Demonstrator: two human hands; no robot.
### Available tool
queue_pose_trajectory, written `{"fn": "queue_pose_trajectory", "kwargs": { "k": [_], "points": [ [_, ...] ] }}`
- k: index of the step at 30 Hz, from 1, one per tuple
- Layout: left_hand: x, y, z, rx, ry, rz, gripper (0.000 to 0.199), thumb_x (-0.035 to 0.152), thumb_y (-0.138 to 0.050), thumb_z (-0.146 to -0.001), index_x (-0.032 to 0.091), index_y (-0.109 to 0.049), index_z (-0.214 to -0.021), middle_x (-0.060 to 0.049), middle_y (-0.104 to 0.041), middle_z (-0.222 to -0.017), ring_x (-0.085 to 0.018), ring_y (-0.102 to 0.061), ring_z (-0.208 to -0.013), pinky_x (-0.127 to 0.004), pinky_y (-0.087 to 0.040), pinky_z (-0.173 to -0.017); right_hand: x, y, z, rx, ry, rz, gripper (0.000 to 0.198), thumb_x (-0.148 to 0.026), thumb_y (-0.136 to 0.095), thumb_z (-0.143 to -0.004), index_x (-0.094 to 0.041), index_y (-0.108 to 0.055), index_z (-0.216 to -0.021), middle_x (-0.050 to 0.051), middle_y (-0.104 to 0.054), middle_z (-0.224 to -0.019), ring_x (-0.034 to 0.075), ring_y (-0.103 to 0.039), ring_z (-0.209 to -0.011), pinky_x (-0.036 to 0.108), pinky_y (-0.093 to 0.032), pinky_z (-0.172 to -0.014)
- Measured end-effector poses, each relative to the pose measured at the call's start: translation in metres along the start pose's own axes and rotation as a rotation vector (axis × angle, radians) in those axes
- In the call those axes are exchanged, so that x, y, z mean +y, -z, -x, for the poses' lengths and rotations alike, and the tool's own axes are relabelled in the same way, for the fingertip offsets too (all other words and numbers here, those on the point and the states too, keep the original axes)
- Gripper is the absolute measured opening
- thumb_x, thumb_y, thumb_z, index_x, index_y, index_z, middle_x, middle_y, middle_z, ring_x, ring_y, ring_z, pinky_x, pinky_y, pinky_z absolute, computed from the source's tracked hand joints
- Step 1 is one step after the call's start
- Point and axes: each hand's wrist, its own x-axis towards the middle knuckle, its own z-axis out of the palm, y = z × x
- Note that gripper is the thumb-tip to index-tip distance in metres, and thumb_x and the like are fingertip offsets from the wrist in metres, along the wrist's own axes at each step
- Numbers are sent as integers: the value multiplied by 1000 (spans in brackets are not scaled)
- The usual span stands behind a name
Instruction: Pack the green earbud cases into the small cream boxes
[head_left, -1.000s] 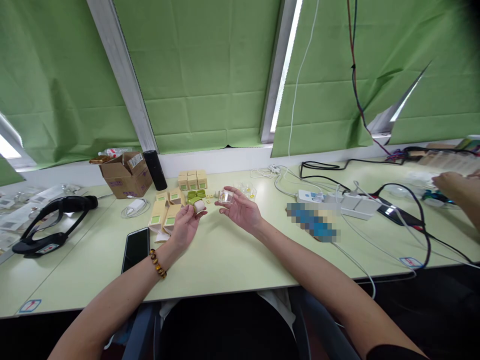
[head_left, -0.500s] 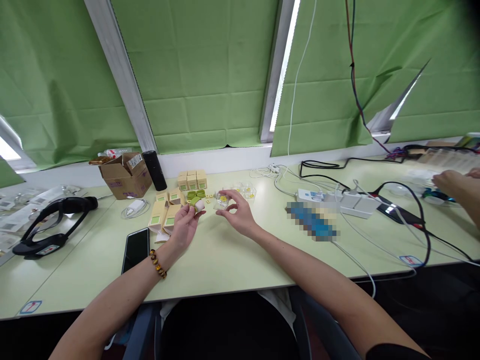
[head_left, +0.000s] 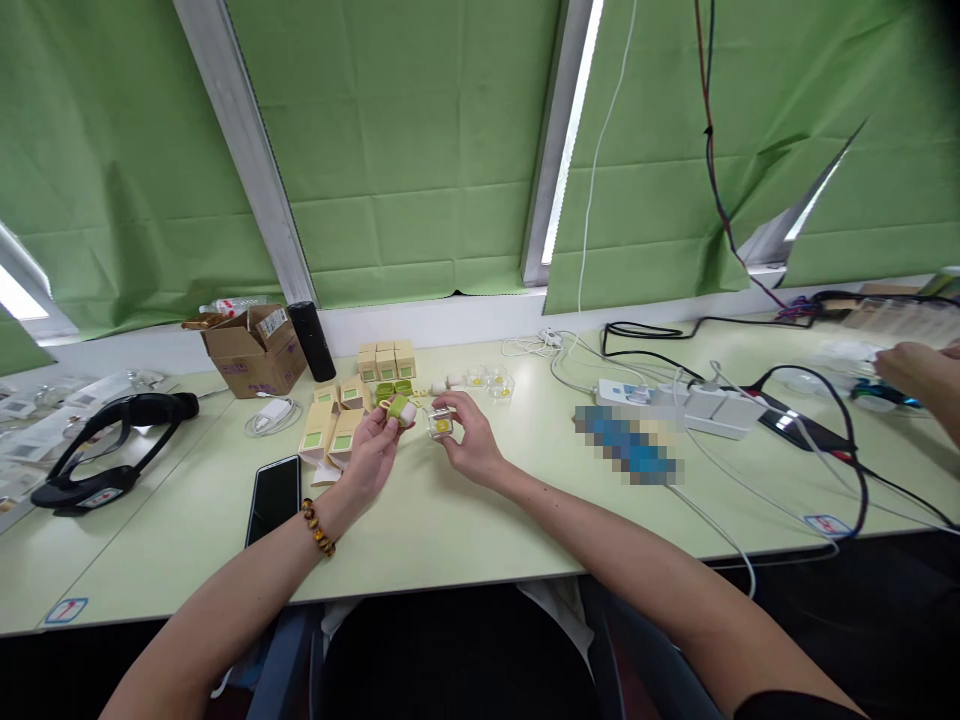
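Note:
My left hand (head_left: 373, 450) pinches a small green-and-white piece (head_left: 405, 410) between thumb and fingers. Just to its right, my right hand (head_left: 478, 442) grips a small clear plastic case (head_left: 440, 424) with a yellow patch inside. A narrow gap separates the two held items. Behind them lie several green pieces (head_left: 394, 389), tiny yellow bits and small white pieces (head_left: 454, 380). More clear cases with yellow centres (head_left: 496, 380) stand beyond my right hand. Opened small cardboard boxes (head_left: 321, 420) with green labels are beside my left hand.
Small closed boxes (head_left: 386, 360) stand near the wall. A phone (head_left: 273, 498) lies left of my left forearm. A brown carton (head_left: 255, 350) and a black cylinder (head_left: 311, 340) are farther left. Power strips (head_left: 712, 408) and cables spread rightward, near another person's hand (head_left: 919, 368).
My right hand has drawn the clear case down and slightly left, tilting it so its yellow patch shows. The green-and-white piece has shifted right and turned in my left hand.

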Motion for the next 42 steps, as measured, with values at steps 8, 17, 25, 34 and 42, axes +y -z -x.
{"fn": "queue_pose_trajectory", "kwargs": {
  "k": [8, 17, 25, 34, 42],
  "points": [
    [0, 0, 3, -88, -61, -171, 44, 36, -79, -87, 25, -67, -127, -9, -66, -134, -24, -59, -126, -40, -43, -114, 9, -11, 5, -3, -148, -104, 45, -22, -81, -77, -25, -59, -117, 6, -64, -114, 22, -66, -103, 42, -62, -92],
    [-1, 1, 6, -111, -162, -409, 53, 37, -77, -89, 24, -64, -139, -12, -58, -142, -26, -57, -127, -38, -47, -110, 5, -13, 5, -21, -190, -134, 50, -35, -87, -76, -24, -59, -115, 6, -67, -112, 22, -68, -103, 44, -61, -98],
    [2, -5, 8, -107, -203, -445, 50, 31, -83, -83, 24, -70, -131, -11, -58, -139, -27, -54, -132, -39, -44, -115, 3, -14, 7, -43, -218, -171, 51, -40, -88, -76, -24, -58, -114, 7, -68, -113, 23, -70, -103, 44, -61, -98],
    [2, -4, 8, -126, -180, -495, 62, 32, -81, -85, 27, -60, -143, -12, -59, -140, -28, -53, -134, -41, -45, -110, 1, -15, 7, -39, -261, -195, 51, -40, -89, -75, -23, -58, -112, 7, -69, -113, 23, -71, -104, 44, -61, -99],
    [0, -6, 9, -24, -192, -511, 60, 29, -85, -79, 25, -55, -131, -9, -61, -122, -25, -58, -121, -35, -50, -95, 0, -15, 5, -6, -286, -223, 52, -39, -88, -75, -23, -57, -114, 7, -70, -113, 22, -72, -101, 44, -61, -97]
  ]
}}
